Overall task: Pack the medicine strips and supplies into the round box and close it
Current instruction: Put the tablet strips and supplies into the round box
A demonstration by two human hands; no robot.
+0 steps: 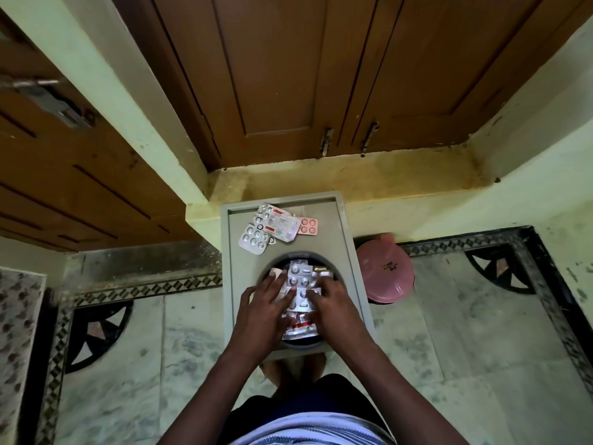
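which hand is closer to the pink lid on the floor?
Right. The right hand is in the round box on the side facing the pink lid; the left hand is across the box, farther away.

Both hands cover much of the round box (300, 255), and print on the strips (278, 224) is unreadably small.

There is one camera, worn on the person's head. It looks almost straight down from high up. The grey stool (348, 239) sits in the middle of the picture, with the round box (300, 255) on it, and the floor (465, 316) is spread all around. At the top are the brown cupboard doors (288, 75). The person's arms reach in from the bottom edge. The wide lens bends the edges.
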